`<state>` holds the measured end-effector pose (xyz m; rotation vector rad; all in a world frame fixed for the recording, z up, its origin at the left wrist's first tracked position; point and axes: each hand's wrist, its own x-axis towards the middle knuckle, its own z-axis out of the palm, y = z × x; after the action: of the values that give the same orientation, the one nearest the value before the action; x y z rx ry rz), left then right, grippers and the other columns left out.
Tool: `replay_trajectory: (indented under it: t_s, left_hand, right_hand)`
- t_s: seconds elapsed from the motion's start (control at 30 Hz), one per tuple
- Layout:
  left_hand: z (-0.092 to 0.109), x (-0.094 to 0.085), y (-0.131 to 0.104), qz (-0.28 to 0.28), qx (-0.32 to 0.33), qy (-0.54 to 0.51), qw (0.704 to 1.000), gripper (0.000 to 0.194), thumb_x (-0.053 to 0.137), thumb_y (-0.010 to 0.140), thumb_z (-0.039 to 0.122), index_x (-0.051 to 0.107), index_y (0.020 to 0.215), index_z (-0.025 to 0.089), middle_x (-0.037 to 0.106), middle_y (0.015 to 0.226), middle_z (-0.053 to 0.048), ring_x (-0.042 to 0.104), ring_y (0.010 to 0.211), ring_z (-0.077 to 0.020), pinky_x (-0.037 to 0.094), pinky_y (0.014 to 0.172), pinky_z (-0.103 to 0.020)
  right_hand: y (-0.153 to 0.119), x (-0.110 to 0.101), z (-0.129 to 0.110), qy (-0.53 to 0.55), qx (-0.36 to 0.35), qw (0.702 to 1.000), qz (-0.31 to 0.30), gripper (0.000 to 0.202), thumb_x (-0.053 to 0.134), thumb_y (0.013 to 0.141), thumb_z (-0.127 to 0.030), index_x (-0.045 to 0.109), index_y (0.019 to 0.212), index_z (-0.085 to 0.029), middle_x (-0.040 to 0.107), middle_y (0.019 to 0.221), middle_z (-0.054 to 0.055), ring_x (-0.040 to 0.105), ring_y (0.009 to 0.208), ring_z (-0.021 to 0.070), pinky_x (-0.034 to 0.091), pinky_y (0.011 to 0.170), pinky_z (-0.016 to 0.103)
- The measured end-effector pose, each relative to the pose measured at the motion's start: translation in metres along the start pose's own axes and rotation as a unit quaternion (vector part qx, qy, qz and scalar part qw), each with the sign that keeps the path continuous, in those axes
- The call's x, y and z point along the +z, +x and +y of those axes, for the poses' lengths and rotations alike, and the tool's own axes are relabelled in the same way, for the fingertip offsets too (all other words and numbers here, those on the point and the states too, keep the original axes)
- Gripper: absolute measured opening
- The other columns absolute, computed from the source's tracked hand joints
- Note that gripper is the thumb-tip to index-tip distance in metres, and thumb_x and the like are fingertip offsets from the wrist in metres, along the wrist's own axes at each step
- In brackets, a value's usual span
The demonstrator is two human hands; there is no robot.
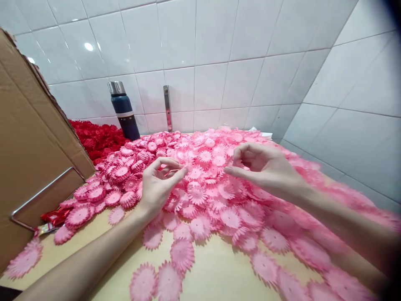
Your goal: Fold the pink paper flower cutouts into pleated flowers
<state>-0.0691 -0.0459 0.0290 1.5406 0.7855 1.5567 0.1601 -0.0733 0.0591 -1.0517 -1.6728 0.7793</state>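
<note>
A wide heap of pink flower-shaped pieces [197, 194] with fringed edges covers much of the pale table [216, 267]. Over the middle of the heap is my left hand [161, 182], its thumb and forefinger brought together at the tips; whatever they pinch is too small and pale to make out. To its right, my right hand [260, 165] has its thumb and fingers curled towards each other, with something pinkish and blurred at the tips. The two hands are apart, palms facing inwards. Several single pink pieces [182, 254] lie flat nearer the front.
At the left stands a cardboard sheet [37, 125] with a bent metal wire [44, 192] before it. A dark blue bottle [125, 113] rises behind the heap, beside red pieces [98, 138]. A metal strip [167, 108] is against the tiled wall [209, 83].
</note>
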Motion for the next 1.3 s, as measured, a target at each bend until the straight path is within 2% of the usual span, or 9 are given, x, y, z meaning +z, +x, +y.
replay_trajectory:
  t_s: [0.13,0.27,0.53,0.67,0.8,0.97,1.07,1.2,1.3]
  left_hand:
    - [0.000,0.001,-0.001,-0.043,0.010,0.017,0.999,0.022,0.075,0.067,0.012,0.060,0.082,0.018,0.055,0.088,0.000,0.055,0.080,-0.0109,0.049,0.073,-0.023]
    - [-0.001,0.000,-0.002,-0.076,0.028,0.065,0.995,0.018,0.072,0.072,0.013,0.061,0.086,0.018,0.054,0.092,-0.002,0.053,0.084,-0.0125,0.048,0.075,-0.025]
    - [0.005,0.002,-0.005,-0.092,0.059,0.110,0.988,0.011,0.068,0.078,0.017,0.062,0.087,0.018,0.058,0.088,-0.003,0.056,0.081,-0.0145,0.048,0.074,-0.028]
    - [0.006,0.002,-0.009,-0.123,0.064,0.141,0.980,0.007,0.065,0.082,0.021,0.064,0.088,0.019,0.062,0.088,-0.004,0.058,0.084,-0.0166,0.047,0.079,-0.032]
    - [0.005,0.001,-0.010,-0.150,0.085,0.142,0.975,0.016,0.066,0.081,0.022,0.066,0.097,0.021,0.064,0.097,-0.006,0.059,0.093,-0.0197,0.046,0.087,-0.036]
    - [0.008,0.001,-0.009,-0.144,0.106,0.118,0.977,0.007,0.062,0.084,0.021,0.066,0.089,0.021,0.061,0.094,-0.005,0.058,0.093,-0.0194,0.046,0.086,-0.035]
    - [0.009,0.000,-0.007,-0.082,0.083,0.119,0.986,0.003,0.061,0.085,0.023,0.062,0.087,0.021,0.059,0.090,-0.003,0.057,0.088,-0.0172,0.046,0.082,-0.031]
    - [0.005,-0.006,-0.001,0.018,0.034,0.098,0.994,0.007,0.061,0.084,0.027,0.060,0.085,0.021,0.060,0.083,0.000,0.056,0.077,-0.0143,0.046,0.074,-0.027]
    - [0.001,-0.009,0.003,-0.005,0.044,0.143,0.989,0.007,0.063,0.082,0.025,0.064,0.086,0.020,0.064,0.089,-0.002,0.058,0.084,-0.0166,0.046,0.078,-0.030]
  right_hand:
    - [-0.007,0.004,0.006,0.018,0.031,0.999,0.017,0.040,0.081,0.064,-0.027,0.057,0.095,-0.022,0.069,0.076,0.003,0.067,0.078,0.0209,0.053,0.070,0.034]
    - [-0.011,0.004,0.014,-0.011,0.014,0.999,0.028,0.033,0.077,0.068,-0.032,0.065,0.096,-0.022,0.070,0.077,0.004,0.067,0.071,0.0199,0.054,0.066,0.034]
    - [-0.013,0.012,0.013,-0.010,0.011,1.000,0.014,0.024,0.063,0.084,-0.035,0.056,0.102,-0.022,0.055,0.060,-0.004,0.041,0.046,0.0083,0.034,0.042,0.024]
    - [-0.006,0.018,0.004,0.015,-0.026,0.998,-0.050,0.025,0.058,0.088,-0.033,0.046,0.108,-0.023,0.036,0.051,-0.011,0.030,0.043,0.0071,0.026,0.040,0.022]
    - [0.007,0.031,-0.010,0.032,-0.037,0.987,-0.153,0.033,0.061,0.086,-0.032,0.042,0.111,-0.022,0.037,0.050,-0.012,0.031,0.041,0.0066,0.024,0.040,0.021]
    - [0.027,0.043,-0.019,0.058,-0.037,0.983,-0.171,0.036,0.070,0.077,-0.036,0.042,0.096,-0.023,0.038,0.047,-0.013,0.029,0.041,0.0050,0.021,0.038,0.019]
    - [0.037,0.036,-0.018,0.062,-0.041,0.985,-0.153,0.037,0.075,0.071,-0.037,0.043,0.077,-0.021,0.044,0.049,-0.010,0.037,0.043,0.0052,0.026,0.040,0.019]
    - [0.039,0.015,-0.010,0.014,-0.036,0.999,-0.029,0.036,0.076,0.069,-0.038,0.046,0.064,-0.019,0.046,0.051,-0.007,0.039,0.043,0.0055,0.028,0.040,0.021]
    - [0.032,0.001,-0.003,0.003,-0.025,1.000,0.011,0.028,0.077,0.068,-0.033,0.054,0.068,-0.018,0.057,0.061,-0.002,0.053,0.054,0.0091,0.042,0.049,0.023]
